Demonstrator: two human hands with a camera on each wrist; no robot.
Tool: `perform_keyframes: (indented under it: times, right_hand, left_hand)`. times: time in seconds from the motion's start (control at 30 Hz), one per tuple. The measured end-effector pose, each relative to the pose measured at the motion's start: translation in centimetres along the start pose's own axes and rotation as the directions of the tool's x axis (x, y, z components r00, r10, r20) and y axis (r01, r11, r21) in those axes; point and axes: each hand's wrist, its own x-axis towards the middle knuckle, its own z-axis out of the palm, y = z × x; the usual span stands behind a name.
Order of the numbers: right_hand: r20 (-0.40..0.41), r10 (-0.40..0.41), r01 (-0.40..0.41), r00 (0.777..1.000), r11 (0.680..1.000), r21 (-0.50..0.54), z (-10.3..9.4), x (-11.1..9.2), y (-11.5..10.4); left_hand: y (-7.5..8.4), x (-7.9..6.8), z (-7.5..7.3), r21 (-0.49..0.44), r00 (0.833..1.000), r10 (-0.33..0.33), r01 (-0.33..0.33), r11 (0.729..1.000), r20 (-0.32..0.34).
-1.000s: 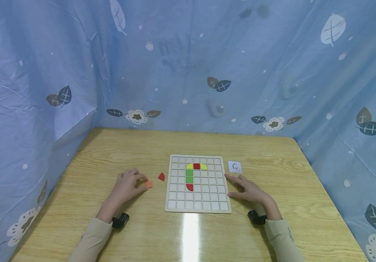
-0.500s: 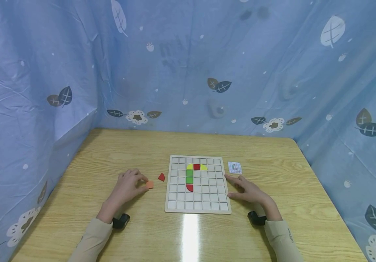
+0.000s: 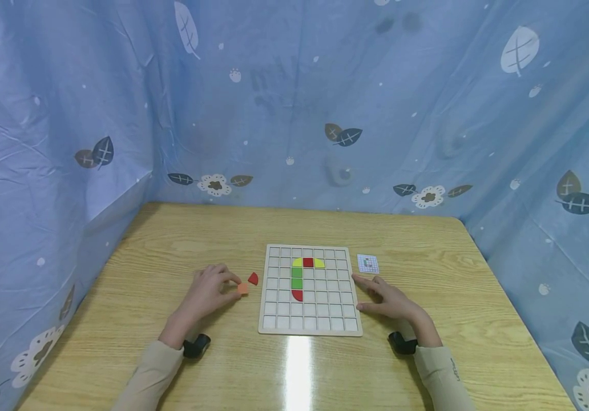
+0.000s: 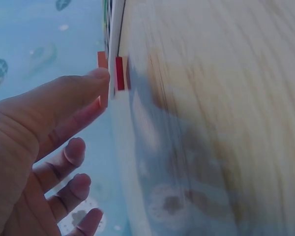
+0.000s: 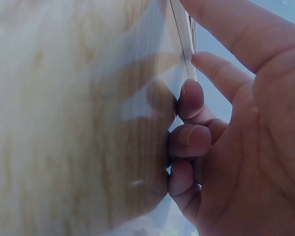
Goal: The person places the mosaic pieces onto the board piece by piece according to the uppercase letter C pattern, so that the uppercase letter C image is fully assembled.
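Observation:
Thumb and index finger of my left hand (image 3: 206, 295) pinch a small orange square tile (image 3: 243, 288). In the left wrist view the tile (image 4: 103, 59) stands edge-on at the fingertips, the other fingers apart from it. Just beyond it lies a loose red quarter-round tile (image 3: 253, 278), left of the white grid board (image 3: 322, 309). My right hand (image 3: 389, 298) rests at the board's right edge, index fingertip and thumb tip against the rim. In the right wrist view its remaining fingers (image 5: 189, 140) are bent, their tips at the tabletop.
On the board sit two yellow quarter-round tiles (image 3: 319, 263), a red square tile (image 3: 308, 262), two green square tiles (image 3: 297, 283) and a red quarter-round tile (image 3: 297, 295). A small pattern card (image 3: 368, 264) lies right of the board. A blue curtain (image 3: 294, 103) surrounds the wooden table (image 3: 212, 228).
My left hand has moved right with the orange tile, close to the loose red piece. The right hand has stayed at the board's edge.

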Motion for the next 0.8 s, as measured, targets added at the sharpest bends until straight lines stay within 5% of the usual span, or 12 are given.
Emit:
perform_keyframes:
  times: [0.8]
  right_hand:
    - [0.004,0.0,0.0,1.0,1.0,0.002,-0.2,-0.1,-0.2]
  left_hand:
    - [3.3,2.0,1.8,-0.031,0.998,0.034,-0.032,0.999,0.057]
